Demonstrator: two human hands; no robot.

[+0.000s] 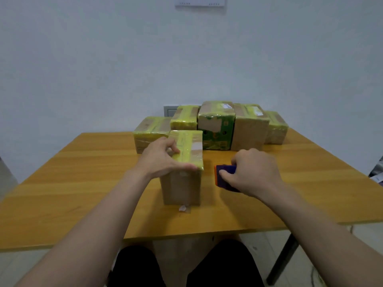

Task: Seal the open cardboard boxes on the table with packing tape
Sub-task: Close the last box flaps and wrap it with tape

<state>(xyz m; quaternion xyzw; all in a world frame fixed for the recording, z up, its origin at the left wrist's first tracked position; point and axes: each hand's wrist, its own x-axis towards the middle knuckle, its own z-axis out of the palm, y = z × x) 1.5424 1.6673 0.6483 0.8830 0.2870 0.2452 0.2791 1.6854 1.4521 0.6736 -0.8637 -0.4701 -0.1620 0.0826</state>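
Nearest me, the seated person's black shorts point(186, 266) show under the edge of the yellow-brown wooden table point(83, 183), and both bare forearms reach out over it; one small crumpled scrap of clear tape point(183, 208) lies on the wood at the foot of the front box, a leftover by the look of it; the tall brown cardboard box point(182, 187) stands upright near the table's middle, its top already bound in yellow-green packing tape point(186, 148); the left hand point(163, 160) grips its top left edge, fingers curled over the top and thumb along the front rim, which I take for steadying the box or pressing the tape down, I cannot tell which; just right of the box and apart from it, the right hand point(252, 172) is wrapped round one purple and orange plastic tape dispenser point(224, 172), held low over the table, ready for a strip or about to be set down; behind, five more boxes stand pushed together along the far edge, parked as finished, I judge: a low brown box point(149, 137) at the left, a small yellow-topped box point(184, 118), a green printed box point(217, 133), a plain brown box point(248, 133), and a taped box at the far right point(276, 129); that makes six boxes, none with flaps visibly open; on the pale wall beyond, one grey wall socket point(170, 110) shows above the row, and one white fixture point(200, 2) hangs high up.
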